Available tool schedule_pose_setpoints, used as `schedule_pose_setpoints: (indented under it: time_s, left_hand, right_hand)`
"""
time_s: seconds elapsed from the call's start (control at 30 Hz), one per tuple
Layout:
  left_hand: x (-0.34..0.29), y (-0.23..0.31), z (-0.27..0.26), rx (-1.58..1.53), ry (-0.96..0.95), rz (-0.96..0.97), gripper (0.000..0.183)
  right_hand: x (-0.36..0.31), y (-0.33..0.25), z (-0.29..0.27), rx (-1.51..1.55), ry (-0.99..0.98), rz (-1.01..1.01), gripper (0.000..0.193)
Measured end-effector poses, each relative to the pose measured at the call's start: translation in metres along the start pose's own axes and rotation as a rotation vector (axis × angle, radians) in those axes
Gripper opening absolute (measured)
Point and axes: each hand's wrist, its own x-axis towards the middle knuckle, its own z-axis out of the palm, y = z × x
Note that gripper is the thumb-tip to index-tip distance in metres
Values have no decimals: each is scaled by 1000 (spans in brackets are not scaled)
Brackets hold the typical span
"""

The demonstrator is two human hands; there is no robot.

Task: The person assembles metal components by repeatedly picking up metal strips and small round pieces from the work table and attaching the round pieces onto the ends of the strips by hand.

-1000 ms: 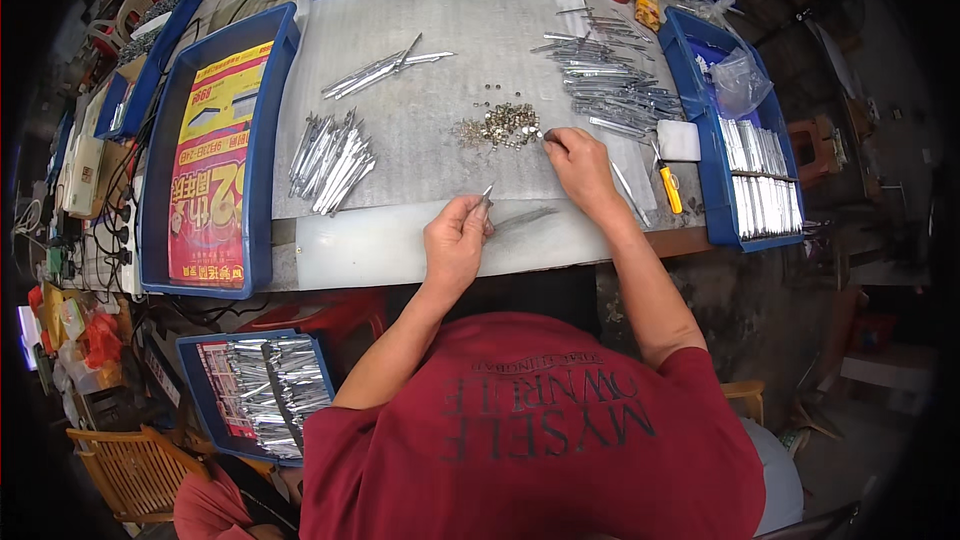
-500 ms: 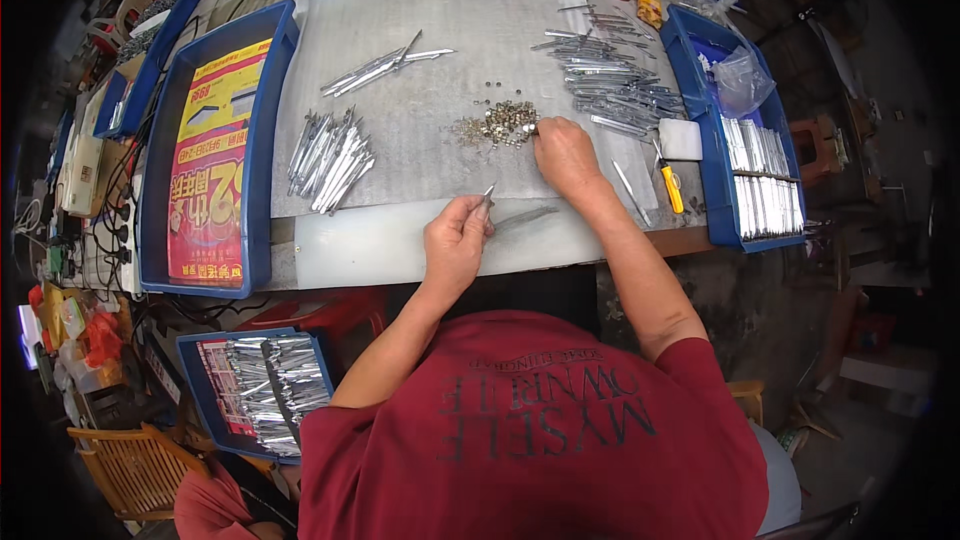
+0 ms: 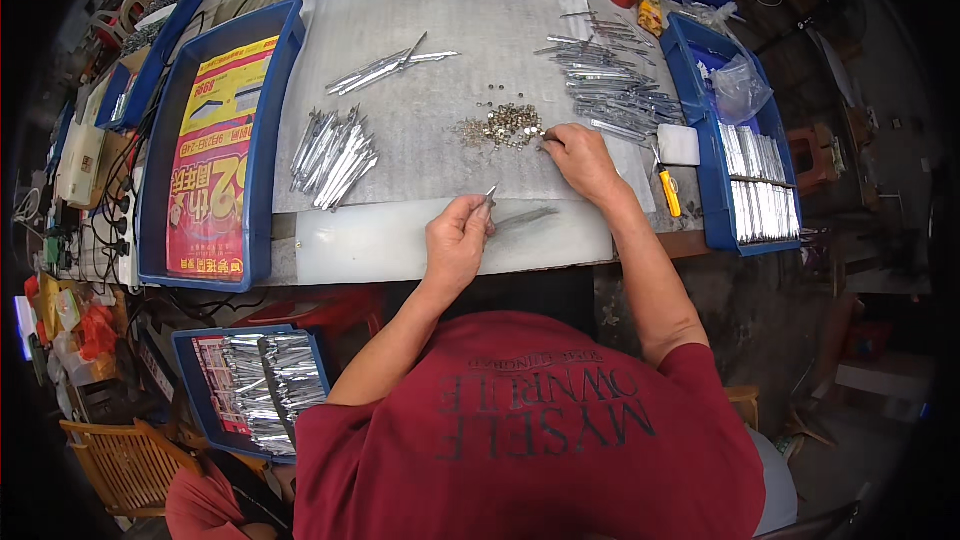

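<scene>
- Far left on the table: blue tray [image 3: 262, 210], lined with a printed yellow and pink sheet.
- Below table level, left: lower blue tray [image 3: 185, 365], loaded with silver strips [image 3: 290, 380].
- Left side of the white sheet [image 3: 430, 165]: bundle of slim metal pieces [image 3: 335, 160], laid roughly parallel, slanting. Farther back, a smaller group of pieces [image 3: 390, 68], some crossing.
- Left hand [image 3: 460, 237]: positioned over the front edge of the work surface. Thumb and forefinger are pressed together, pinching a slim metal piece [image 3: 491, 194]; its pointed end projects upward beyond the fingertips.
- Centre: heap of small metal parts [image 3: 515, 125], resting on the white sheet. A few parts lie apart from it, at its far side.
- Right hand [image 3: 582, 162]: positioned at the right edge of the heap. Fingers are curled, with the tips close together; whether they pinch a part cannot be told.
- Right of the heap: large stack of slim metal pieces [image 3: 620, 90], loosely overlapping.
- Near its front end: white block [image 3: 679, 145], with a yellow-handled tool [image 3: 669, 193] just beside it.
- Far right: blue tray [image 3: 715, 180], holding rows of silver pieces [image 3: 755, 155] and a clear plastic bag [image 3: 740, 90].
</scene>
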Motion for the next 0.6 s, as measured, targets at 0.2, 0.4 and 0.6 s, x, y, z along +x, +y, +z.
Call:
schedule_pose_setpoints:
  time_s: [0.2, 0.4, 0.6]
  left_hand:
    - [0, 3, 2, -33, -23, -14, 12]
    - [-1, 6, 1, -40, -24, -35, 12]
    - [-2, 10, 4, -139, -18, 71, 11]
  right_hand:
    - [0, -4, 1, -51, -29, -47, 13]
    - [2, -2, 10, -144, 4, -124, 8]
    - [2, -6, 20, -245, 20, -30, 5]
